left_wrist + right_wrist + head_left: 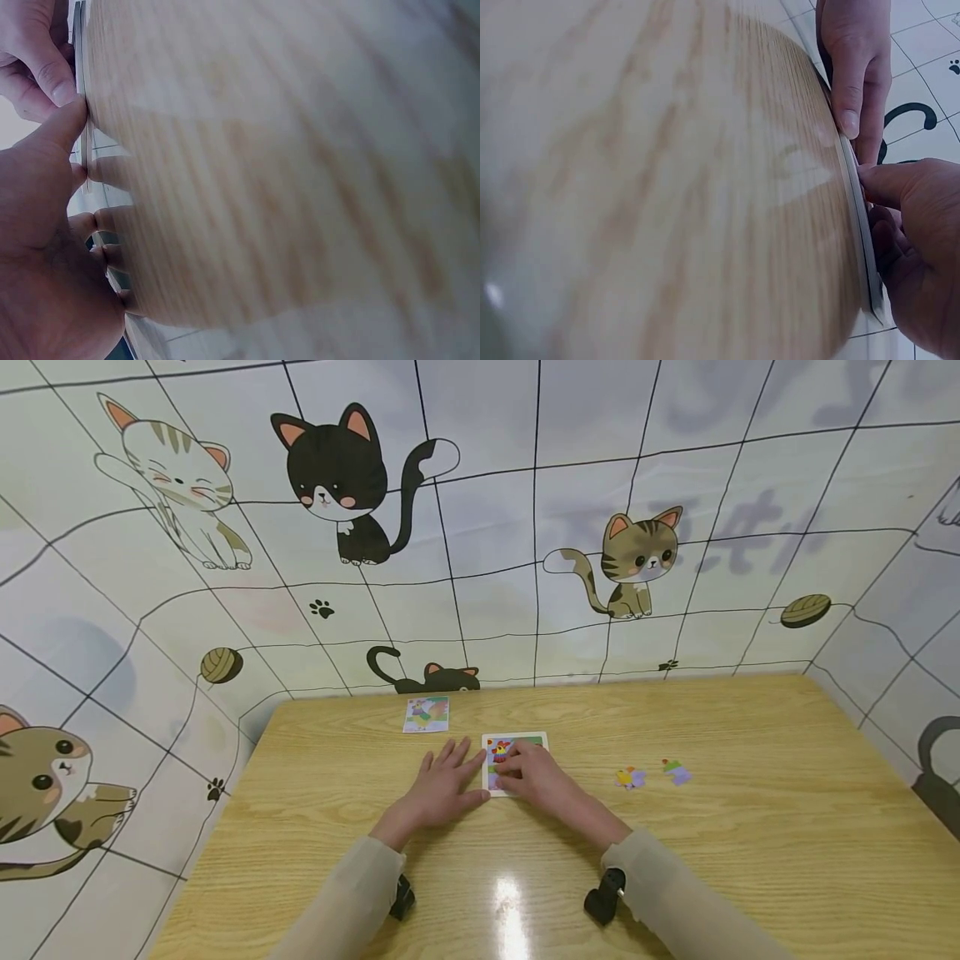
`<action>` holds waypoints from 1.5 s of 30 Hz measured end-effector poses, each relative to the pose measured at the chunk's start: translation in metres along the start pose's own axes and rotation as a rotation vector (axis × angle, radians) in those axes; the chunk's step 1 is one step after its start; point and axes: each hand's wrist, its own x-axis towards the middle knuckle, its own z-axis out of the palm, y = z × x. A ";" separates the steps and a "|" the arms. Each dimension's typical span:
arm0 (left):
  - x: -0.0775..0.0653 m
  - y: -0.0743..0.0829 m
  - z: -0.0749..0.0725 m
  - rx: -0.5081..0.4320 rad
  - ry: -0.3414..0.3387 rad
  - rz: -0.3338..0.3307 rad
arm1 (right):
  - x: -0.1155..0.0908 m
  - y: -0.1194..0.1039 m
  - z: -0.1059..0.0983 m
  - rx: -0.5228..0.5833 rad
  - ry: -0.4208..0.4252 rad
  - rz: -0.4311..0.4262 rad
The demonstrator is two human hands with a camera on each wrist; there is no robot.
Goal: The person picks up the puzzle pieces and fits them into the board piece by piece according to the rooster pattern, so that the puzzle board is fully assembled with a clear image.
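Observation:
A small white-framed jigsaw puzzle board [517, 735] with a bright animal picture lies flat on the table. My left hand [442, 789] rests on the tabletop with fingers spread and fairly straight. Its thumb and forefinger touch the board's left edge. Over the board, my right hand [536, 777] has bent fingers, with the fingertips down on the picture. Whether a piece is pinched there is hidden by the fingers. From the right wrist view, the board's thin edge [861, 232] shows beside the right thumb [889, 182].
Two loose puzzle pieces lie to the right, one with yellow [630, 778] and one green and purple [677, 771]. A picture card [427, 715] lies at the table's back left. The wooden table [750, 843] meets a cat-printed wall [495, 543].

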 end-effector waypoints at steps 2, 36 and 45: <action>0.000 0.000 0.000 0.002 0.001 0.002 | 0.000 0.000 0.000 -0.005 -0.001 -0.007; 0.000 -0.003 0.006 0.003 0.006 -0.003 | -0.079 0.077 -0.125 0.157 -0.002 0.290; 0.001 -0.003 0.004 0.016 -0.004 0.000 | -0.099 0.094 -0.137 0.131 -0.023 0.308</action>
